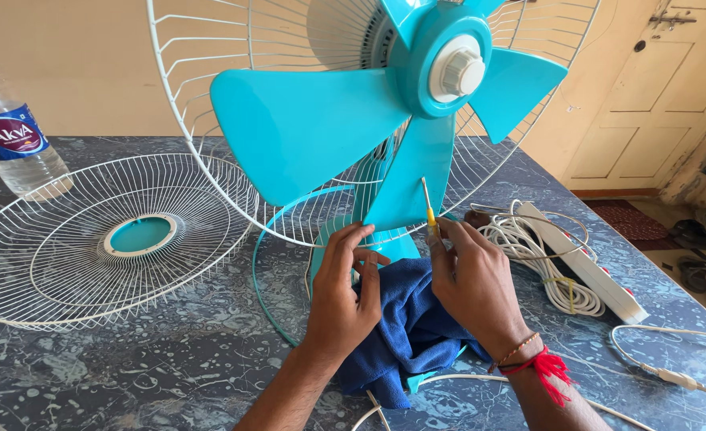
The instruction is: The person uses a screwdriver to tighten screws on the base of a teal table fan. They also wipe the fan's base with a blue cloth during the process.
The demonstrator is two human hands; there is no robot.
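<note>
A turquoise table fan [345,120] stands on the dark marble table [169,367], its blades bare and only the white rear guard [201,104] behind them. My right hand [468,275] grips a small screwdriver [428,209] with a yellow handle, shaft pointing up beside the lowest blade. My left hand [345,279] rests with fingers bent against the fan's turquoise stand, just under that blade. A blue cloth [405,335] lies bunched on the fan's base between my wrists. A red thread band circles my right wrist.
The detached white front guard [73,247] with a turquoise centre lies flat at the left. A plastic water bottle [5,128] stands behind it. A white extension board [588,267] and coiled white cable [528,247] lie at the right. A cream door [648,88] is beyond.
</note>
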